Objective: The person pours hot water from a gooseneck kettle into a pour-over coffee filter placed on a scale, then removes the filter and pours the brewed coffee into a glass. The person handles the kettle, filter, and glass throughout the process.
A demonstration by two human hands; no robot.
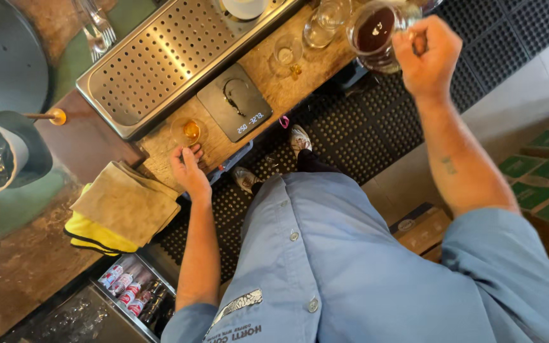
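The right hand [426, 56] is closed around the handle of a glass jug [376, 33] holding dark coffee, and holds it up above the far end of the wooden counter [268, 89]. The left hand [187, 170] rests at the counter's near edge, fingers loosely curled and touching the base of a small glass [189, 131] with amber liquid in it; it grips nothing firmly. Between the two hands lies a dark scale [234, 101], its display lit, with nothing on it. Beyond it runs a perforated steel drip tray [160, 63]. Two empty glasses [287, 51] stand on the counter near the jug. Folded brown and yellow cloths [119, 213] lie left of the left hand.
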